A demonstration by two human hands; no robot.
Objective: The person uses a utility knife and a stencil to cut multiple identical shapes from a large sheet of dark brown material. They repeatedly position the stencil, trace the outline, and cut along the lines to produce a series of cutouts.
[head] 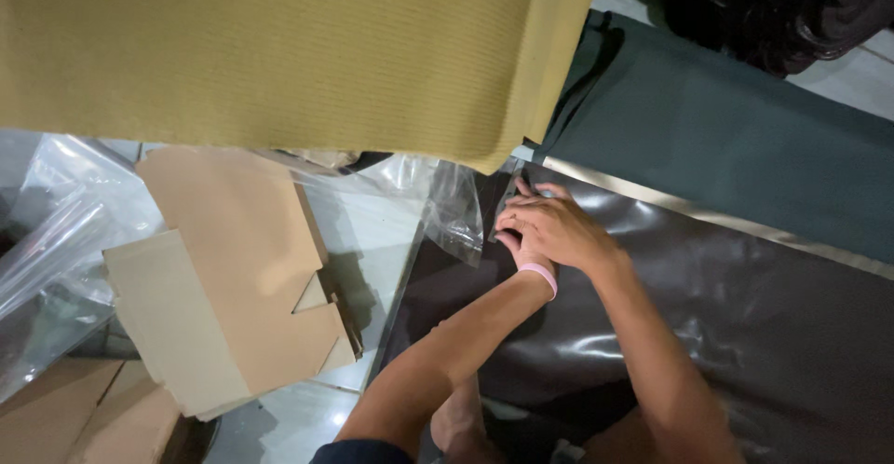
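Carefully keep both hands, right hand [559,226] curled over left hand [514,240], pinching the clear plastic bag [458,211] edge at 12 o'clock on the dark glossy sheet [745,315].

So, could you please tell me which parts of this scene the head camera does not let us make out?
- Left hand: mostly covered by the right hand, so its grip is hidden.
- Clear plastic bag: its upper part runs under the yellow ribbed sheet.
- Flat cardboard boxes: stack overlaps, lower pieces cut off by the bottom edge.
- Dark object, top right: too dim to identify.
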